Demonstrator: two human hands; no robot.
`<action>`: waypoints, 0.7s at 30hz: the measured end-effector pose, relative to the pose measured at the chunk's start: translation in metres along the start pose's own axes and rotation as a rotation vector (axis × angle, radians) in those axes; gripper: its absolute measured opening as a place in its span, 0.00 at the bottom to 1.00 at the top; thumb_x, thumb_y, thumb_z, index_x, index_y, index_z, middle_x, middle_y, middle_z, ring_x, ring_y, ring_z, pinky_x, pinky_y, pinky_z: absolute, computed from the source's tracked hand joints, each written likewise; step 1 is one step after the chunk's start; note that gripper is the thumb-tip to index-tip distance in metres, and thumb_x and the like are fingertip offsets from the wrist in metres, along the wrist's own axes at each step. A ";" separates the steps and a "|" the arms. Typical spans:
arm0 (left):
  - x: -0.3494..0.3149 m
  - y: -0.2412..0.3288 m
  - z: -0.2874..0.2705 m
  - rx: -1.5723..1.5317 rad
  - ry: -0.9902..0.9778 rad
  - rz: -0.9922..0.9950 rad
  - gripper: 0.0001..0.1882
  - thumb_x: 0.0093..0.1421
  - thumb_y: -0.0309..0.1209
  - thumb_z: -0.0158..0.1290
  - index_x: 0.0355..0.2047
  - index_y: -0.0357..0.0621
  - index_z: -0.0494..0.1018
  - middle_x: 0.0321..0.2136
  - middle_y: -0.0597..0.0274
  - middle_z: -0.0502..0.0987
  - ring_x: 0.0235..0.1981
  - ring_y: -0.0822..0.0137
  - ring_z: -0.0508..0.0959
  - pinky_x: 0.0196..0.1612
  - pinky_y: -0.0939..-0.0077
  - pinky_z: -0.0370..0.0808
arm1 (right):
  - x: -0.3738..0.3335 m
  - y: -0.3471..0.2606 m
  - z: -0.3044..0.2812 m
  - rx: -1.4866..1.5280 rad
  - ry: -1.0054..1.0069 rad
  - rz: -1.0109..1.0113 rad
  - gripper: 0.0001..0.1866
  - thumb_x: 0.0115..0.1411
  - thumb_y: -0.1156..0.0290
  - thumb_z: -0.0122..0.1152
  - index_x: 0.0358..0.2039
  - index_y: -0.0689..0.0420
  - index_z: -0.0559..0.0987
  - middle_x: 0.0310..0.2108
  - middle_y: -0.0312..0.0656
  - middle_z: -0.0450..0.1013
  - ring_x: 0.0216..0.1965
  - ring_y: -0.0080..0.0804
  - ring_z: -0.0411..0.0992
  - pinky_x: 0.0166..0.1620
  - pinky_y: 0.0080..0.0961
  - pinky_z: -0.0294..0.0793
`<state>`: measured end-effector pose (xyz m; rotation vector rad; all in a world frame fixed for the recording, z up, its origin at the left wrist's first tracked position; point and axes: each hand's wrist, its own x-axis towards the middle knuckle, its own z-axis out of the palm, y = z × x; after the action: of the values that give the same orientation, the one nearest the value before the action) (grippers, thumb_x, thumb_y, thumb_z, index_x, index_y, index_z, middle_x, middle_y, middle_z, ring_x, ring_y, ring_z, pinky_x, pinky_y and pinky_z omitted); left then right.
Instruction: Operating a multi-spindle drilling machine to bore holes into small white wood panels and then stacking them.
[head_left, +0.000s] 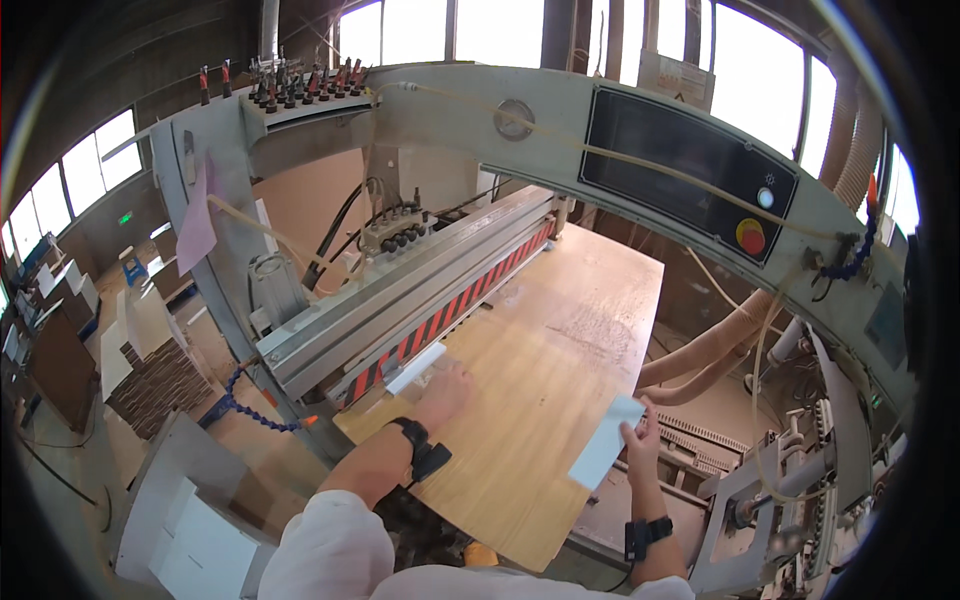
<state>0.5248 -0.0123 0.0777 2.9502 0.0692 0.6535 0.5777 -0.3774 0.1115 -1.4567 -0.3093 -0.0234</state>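
– Was any lettering made out?
– None could be read; only signs were recognised. Slanted red-and-black hazard striping (462, 305) was carried along the long grey metal beam (410, 282), and a small green rectangular sign (125, 218) was seen on the dull grey wall (105, 222).
– And the glossy black control panel (670, 160)?
– A small white sun-like symbol (769, 179) was shown above its round lit button (766, 198).
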 end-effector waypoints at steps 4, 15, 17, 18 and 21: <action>0.039 -0.020 0.016 0.250 -0.121 0.010 0.11 0.52 0.31 0.44 0.33 0.41 0.72 0.34 0.57 0.72 0.40 0.62 0.71 0.37 0.67 0.71 | -0.020 0.002 -0.013 -0.086 0.101 0.095 0.23 0.54 0.78 0.51 0.50 0.53 0.59 0.20 0.34 0.67 0.13 0.16 0.61 0.13 0.12 0.57; 0.063 -0.041 0.017 0.480 -0.243 0.105 0.14 0.52 0.31 0.44 0.39 0.45 0.71 0.34 0.61 0.73 0.43 0.63 0.67 0.47 0.64 0.61 | -0.031 0.010 -0.039 0.090 0.256 0.171 0.17 0.58 0.74 0.47 0.47 0.54 0.60 0.22 0.36 0.66 0.10 0.18 0.60 0.09 0.13 0.58; 0.054 -0.035 0.010 0.540 -0.266 0.204 0.14 0.52 0.30 0.45 0.39 0.44 0.71 0.36 0.61 0.73 0.43 0.62 0.67 0.47 0.63 0.61 | -0.025 0.016 -0.036 0.124 0.223 0.190 0.17 0.58 0.74 0.45 0.49 0.54 0.59 0.23 0.37 0.67 0.10 0.20 0.62 0.10 0.15 0.62; 0.048 -0.032 0.006 0.282 -0.146 0.275 0.15 0.51 0.32 0.47 0.40 0.44 0.70 0.37 0.61 0.72 0.44 0.61 0.67 0.48 0.61 0.61 | -0.018 0.019 -0.035 0.119 0.202 0.202 0.17 0.58 0.74 0.45 0.49 0.54 0.59 0.23 0.37 0.67 0.10 0.20 0.62 0.10 0.15 0.62; 0.017 -0.030 -0.001 0.041 0.113 0.264 0.21 0.49 0.40 0.52 0.41 0.44 0.69 0.39 0.60 0.70 0.46 0.58 0.66 0.50 0.59 0.59 | 0.002 0.011 -0.016 0.239 0.085 0.202 0.16 0.60 0.76 0.42 0.49 0.56 0.59 0.29 0.39 0.68 0.16 0.21 0.65 0.14 0.14 0.65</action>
<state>0.5392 0.0187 0.0816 2.9867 -0.3057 0.8607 0.5844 -0.3912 0.0999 -1.2394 -0.0903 0.1112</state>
